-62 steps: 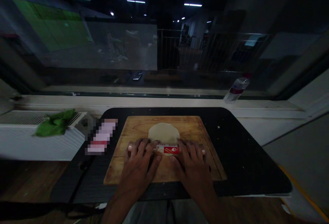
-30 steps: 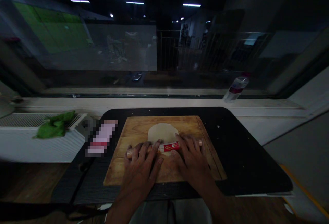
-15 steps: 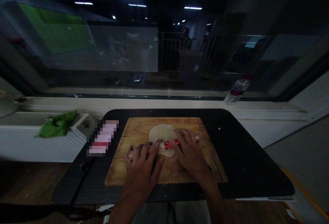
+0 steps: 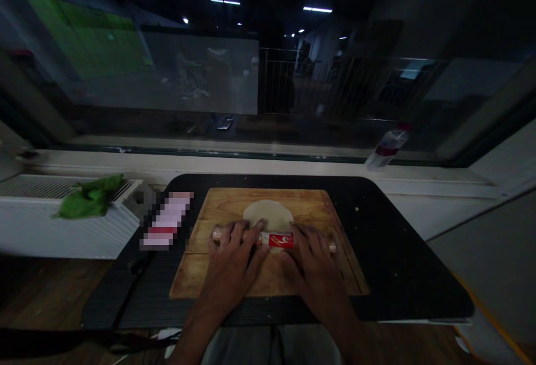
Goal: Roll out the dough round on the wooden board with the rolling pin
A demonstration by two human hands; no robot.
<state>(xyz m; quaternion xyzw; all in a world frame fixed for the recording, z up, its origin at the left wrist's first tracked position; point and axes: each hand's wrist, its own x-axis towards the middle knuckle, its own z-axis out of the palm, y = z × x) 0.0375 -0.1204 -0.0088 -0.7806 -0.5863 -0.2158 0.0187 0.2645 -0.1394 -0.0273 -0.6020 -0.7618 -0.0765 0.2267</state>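
A wooden rolling pin (image 4: 281, 240) with a red and white label lies across a flat round sheet of dough (image 4: 268, 212). My left hand (image 4: 234, 256) is curved over the pin's left part, fingers on top and thumb near the label. Over the right part lies my right hand (image 4: 314, 256), its fingers bent across the wood. Both pin ends stick out past the hands. The dough's near part is mostly covered by pin and hands. Beneath is a wooden cutting board (image 4: 196, 275).
The board rests on a black table (image 4: 402, 264). A pixelated pink-and-white item (image 4: 167, 220) lies left of it. Beyond are a radiator (image 4: 75, 236) with a green cloth (image 4: 90, 197) on it, and a plastic bottle (image 4: 387, 147) on the sill by the dark window.
The rolling pin has swung: its left end moved away from me and its right end came closer. Both hands moved with it, and the label now shows more fully.
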